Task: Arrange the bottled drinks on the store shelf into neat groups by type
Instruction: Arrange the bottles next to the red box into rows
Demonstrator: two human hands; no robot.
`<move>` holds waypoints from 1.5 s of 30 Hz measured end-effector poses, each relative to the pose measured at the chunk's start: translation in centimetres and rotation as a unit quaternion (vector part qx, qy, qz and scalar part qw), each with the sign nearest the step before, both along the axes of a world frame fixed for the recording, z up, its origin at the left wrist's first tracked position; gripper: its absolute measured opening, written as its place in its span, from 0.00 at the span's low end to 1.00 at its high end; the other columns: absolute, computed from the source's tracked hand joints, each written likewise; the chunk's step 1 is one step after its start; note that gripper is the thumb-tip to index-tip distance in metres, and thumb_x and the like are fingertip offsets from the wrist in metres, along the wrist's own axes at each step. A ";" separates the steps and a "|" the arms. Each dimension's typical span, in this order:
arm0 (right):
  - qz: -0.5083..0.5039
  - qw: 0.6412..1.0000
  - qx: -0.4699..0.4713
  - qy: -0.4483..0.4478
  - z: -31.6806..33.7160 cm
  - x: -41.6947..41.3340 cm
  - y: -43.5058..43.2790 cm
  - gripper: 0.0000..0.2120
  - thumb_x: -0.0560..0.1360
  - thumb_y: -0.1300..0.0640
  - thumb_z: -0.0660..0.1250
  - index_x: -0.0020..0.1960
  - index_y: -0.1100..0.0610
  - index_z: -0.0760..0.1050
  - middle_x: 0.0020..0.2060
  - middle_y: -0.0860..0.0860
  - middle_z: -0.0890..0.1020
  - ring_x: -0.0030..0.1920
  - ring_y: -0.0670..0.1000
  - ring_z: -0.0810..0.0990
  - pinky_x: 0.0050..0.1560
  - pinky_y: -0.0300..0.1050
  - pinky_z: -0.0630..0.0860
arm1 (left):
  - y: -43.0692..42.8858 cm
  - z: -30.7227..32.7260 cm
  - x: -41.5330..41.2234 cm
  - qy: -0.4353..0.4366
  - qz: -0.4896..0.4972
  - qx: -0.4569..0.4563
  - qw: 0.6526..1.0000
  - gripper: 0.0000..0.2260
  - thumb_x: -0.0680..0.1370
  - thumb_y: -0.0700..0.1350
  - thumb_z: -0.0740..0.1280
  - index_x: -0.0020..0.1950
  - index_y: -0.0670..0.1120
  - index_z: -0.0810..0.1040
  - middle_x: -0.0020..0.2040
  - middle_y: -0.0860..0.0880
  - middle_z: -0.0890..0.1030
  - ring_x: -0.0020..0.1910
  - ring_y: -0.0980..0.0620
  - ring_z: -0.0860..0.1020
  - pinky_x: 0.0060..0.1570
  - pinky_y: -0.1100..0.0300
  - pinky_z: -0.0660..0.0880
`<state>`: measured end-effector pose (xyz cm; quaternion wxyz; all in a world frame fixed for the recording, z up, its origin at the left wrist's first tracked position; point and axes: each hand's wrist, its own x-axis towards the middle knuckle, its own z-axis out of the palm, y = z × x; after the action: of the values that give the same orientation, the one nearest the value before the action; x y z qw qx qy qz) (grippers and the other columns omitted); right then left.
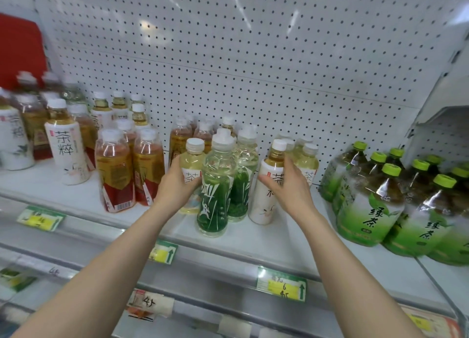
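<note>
Both our hands were up at the shelf (253, 238), each wrapped round a bottle. Our left hand (175, 185) had its fingers (190, 185) curled round the lower body of a pale tea bottle (194, 161) with a white label and white cap. Our right hand (289, 188) gripped an amber tea bottle (270, 200), also white-labelled, with the thumb across the front of the label and the other fingers reaching up its far side. Both bottles were upright; we could not tell whether they rested on the shelf or were just lifted.

Between them stood two clear bottles with a green leaf pattern. The front leaf bottle (215, 193) was just beside the pale tea bottle, and the second leaf bottle (242, 175) stood behind it at 1 o'clock.

At 9 o'clock from our hands a pair of red-labelled bottles (115, 178) stood at the front, and farther the same way was a tall white bottle (67, 150). At 3 o'clock, big green tea bottles (368, 211) with lime caps were crowded together. At 12 o'clock more small bottles stood against the pegboard (228, 46). Price tags (281, 283) hung on the shelf's front rail at 6 o'clock.
</note>
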<state>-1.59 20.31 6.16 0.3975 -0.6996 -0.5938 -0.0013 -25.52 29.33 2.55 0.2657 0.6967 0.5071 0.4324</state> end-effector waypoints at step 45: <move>-0.088 0.994 -0.031 0.056 0.6 7.8 -2.0 0.35 0.71 0.48 0.75 0.72 0.57 0.65 0.69 0.55 0.68 0.68 0.55 0.69 0.65 0.50 0.67 | -8.4 0.6 11.4 0.267 -0.106 0.300 0.910 0.36 0.76 0.42 0.70 0.78 0.39 0.56 0.79 0.38 0.53 0.78 0.41 0.54 0.72 0.56 0.51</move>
<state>6.23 18.30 6.77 0.4063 -0.7604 -0.5061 0.0213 -14.16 20.89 3.12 -0.0571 0.8825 0.3291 0.3312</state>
